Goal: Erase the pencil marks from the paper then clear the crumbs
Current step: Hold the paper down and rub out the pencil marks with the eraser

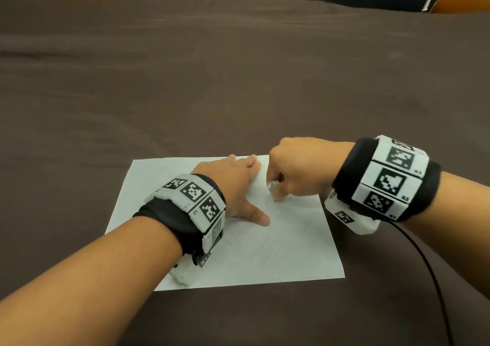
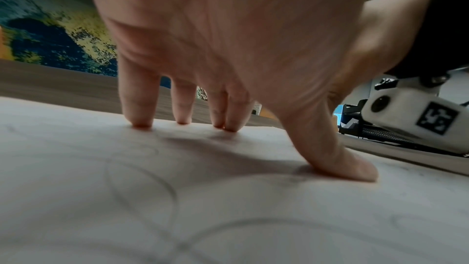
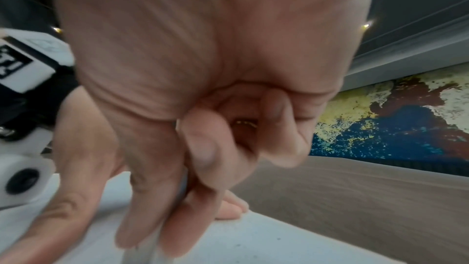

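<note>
Paper (image 1: 278,252) white, faintly pencilled, perhaps smudged mid-sheet

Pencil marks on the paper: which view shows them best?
The left wrist view: curved pencil marks run sharp and large across the paper below the pressing left hand. The head view gives only faint strokes; in the right wrist view none can be made out.

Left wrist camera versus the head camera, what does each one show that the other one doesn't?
Only the left wrist view shows clear curved pencil lines and a colourful wall painting. Only the head view shows the whole paper on the brown table, and the right hand pinching an eraser. Both show the left hand pressing the paper.
</note>
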The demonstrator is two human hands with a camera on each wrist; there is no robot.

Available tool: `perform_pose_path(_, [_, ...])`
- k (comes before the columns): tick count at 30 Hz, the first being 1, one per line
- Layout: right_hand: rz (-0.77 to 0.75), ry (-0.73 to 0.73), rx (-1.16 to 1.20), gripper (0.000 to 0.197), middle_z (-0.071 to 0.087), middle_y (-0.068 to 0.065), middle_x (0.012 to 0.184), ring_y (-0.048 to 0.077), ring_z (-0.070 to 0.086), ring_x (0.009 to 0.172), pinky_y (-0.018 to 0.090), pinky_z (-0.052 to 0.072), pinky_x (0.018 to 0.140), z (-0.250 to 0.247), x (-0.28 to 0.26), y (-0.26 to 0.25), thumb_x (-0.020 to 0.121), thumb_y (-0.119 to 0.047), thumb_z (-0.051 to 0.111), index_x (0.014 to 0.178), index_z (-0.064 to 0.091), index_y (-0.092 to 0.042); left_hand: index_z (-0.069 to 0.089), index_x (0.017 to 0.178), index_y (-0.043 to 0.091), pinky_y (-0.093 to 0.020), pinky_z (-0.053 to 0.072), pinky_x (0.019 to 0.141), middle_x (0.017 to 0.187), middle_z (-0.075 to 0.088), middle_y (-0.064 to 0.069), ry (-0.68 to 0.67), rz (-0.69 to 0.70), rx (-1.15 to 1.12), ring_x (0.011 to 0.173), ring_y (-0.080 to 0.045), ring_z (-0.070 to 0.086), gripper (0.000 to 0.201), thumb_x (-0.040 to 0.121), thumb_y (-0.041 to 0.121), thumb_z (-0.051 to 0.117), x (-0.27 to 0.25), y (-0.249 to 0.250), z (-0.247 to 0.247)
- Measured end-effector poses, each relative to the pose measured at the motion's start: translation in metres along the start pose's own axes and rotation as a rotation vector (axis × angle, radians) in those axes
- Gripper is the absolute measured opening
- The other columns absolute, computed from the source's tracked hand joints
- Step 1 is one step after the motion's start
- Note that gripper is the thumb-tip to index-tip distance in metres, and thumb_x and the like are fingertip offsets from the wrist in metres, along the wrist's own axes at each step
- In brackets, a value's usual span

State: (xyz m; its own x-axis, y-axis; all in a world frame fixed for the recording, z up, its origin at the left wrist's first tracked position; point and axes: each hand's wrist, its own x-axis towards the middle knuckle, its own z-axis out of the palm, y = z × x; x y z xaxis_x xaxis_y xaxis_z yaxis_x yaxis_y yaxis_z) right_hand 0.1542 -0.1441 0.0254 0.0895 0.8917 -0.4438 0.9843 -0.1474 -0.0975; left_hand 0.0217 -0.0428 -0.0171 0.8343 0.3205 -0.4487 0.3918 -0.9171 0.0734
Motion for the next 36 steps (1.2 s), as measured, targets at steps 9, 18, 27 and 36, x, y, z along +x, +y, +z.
perform_pose_path(9, [0.157, 0.188, 0.068, 0.014, 0.073, -0.001, 0.087, 0.027, 0.067, 0.082, 0.035, 0.057, 0.068, -0.02, 0.038, 0.018, 0.088, -0.029, 0.069, 0.093, 0.081, -0.025, 0.003, 0.157, 0.028, -0.047, 0.032, 0.115, 0.163, 0.001, 0.018, 0.011, 0.002, 0.03, 0.152, -0.021, 0.009, 0.12, 0.067, 0.083, 0.06, -0.001, 0.001, -0.002])
perform_pose_path(18, [0.027, 0.045, -0.019, 0.021, 0.075, 0.003, 0.089, 0.025, 0.068, 0.079, 0.034, 0.057, 0.069, 0.003, 0.001, 0.0, 0.095, -0.029, 0.063, 0.096, 0.079, -0.016, 0.006, 0.157, 0.028, -0.045, 0.034, 0.113, 0.163, 0.002, 0.019, 0.015, 0.005, 0.011, 0.152, -0.02, 0.009, 0.121, 0.065, 0.082, 0.063, 0.002, 0.0, 0.001])
perform_pose_path(27, [0.118, 0.111, 0.07, 0.013, 0.074, 0.001, 0.087, 0.025, 0.068, 0.086, 0.039, 0.058, 0.075, -0.017, 0.029, 0.014, 0.085, -0.031, 0.078, 0.093, 0.081, -0.021, 0.012, 0.156, 0.026, -0.043, 0.033, 0.114, 0.164, 0.006, 0.016, 0.036, 0.015, 0.046, 0.15, -0.02, 0.016, 0.114, 0.069, 0.081, 0.061, -0.002, 0.002, -0.001])
perform_pose_path(36, [-0.002, 0.011, 0.041, 0.02, 0.07, -0.001, 0.076, 0.024, 0.064, 0.074, 0.036, 0.056, 0.067, 0.019, -0.019, -0.006, 0.091, -0.033, 0.063, 0.086, 0.076, -0.019, 0.004, 0.158, 0.025, -0.045, 0.031, 0.115, 0.164, 0.0, 0.016, 0.009, -0.005, 0.039, 0.152, -0.018, 0.008, 0.121, 0.068, 0.083, 0.06, 0.0, 0.002, 0.0])
